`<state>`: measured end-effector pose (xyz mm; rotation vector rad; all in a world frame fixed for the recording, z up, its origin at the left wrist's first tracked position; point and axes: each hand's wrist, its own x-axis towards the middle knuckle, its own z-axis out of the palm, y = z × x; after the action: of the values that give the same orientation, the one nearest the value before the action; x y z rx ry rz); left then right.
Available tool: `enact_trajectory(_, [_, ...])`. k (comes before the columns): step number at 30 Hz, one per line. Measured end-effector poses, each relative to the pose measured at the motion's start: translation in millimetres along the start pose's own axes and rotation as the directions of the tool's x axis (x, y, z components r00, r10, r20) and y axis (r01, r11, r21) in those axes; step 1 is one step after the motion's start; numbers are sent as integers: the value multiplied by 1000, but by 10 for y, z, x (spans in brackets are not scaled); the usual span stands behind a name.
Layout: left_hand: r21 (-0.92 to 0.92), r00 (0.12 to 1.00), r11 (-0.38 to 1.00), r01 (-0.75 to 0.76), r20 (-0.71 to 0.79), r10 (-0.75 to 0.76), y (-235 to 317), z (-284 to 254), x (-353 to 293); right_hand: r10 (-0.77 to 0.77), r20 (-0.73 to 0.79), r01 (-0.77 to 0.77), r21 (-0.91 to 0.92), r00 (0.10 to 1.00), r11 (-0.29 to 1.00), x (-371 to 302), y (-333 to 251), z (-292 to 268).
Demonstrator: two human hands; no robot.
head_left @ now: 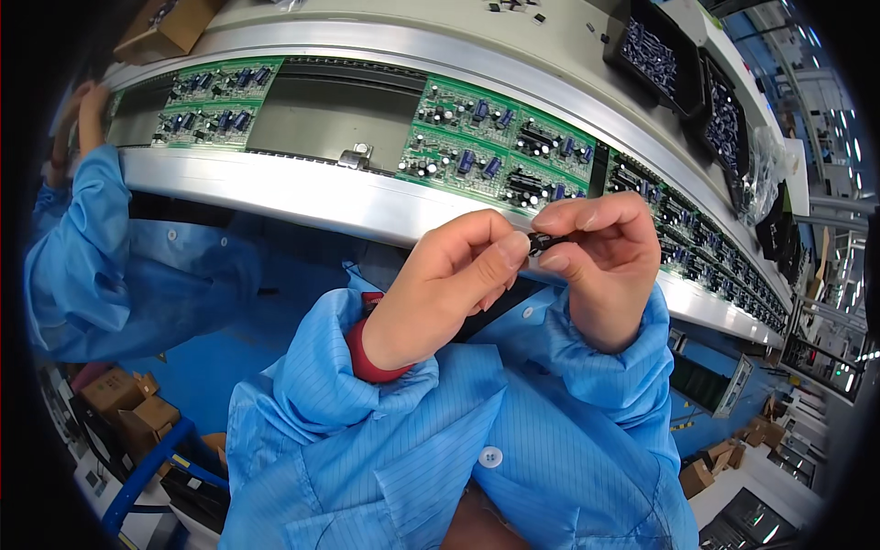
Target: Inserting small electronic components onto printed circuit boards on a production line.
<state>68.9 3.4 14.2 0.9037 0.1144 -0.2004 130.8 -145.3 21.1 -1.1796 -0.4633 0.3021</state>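
My left hand [449, 286] and my right hand [607, 261] meet in front of me at the near rail, fingers pinched. Between their fingertips is a small black electronic component [544, 243], its far details partly hidden by fingers. Just beyond, green circuit boards [463, 137] lie on the conveyor line, crowded with blue and black capacitors and other parts. More populated boards [674, 215] continue along the line to the right of my right hand.
A co-worker in a blue sleeve [96, 197] stands at the left, beside more boards [215, 101]. Black trays [653, 57] of small parts stand at the far right. Loose black parts [518, 7] lie on the far surface. A cardboard box [170, 32] is at far left.
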Motion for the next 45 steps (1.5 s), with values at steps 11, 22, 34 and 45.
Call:
enact_trajectory(11, [-65,977,988,-142,153,150,91,-264,-41,90,307,47,-410,947,911,285,-285,119])
enact_trajectory(22, [92,973,970,-227,-8,229,505,-483,14,91,511,194,-476,855,858,847,-333,360])
enact_trajectory(34, [980,861,-86,-179,198,468,593,-928,213,156,164,58,-848,974,527,1259,152,427])
enact_trajectory(45, [980,827,-154,-127,190,530,510,-933,279,210,164,62,-905,964,422,1322,224,470])
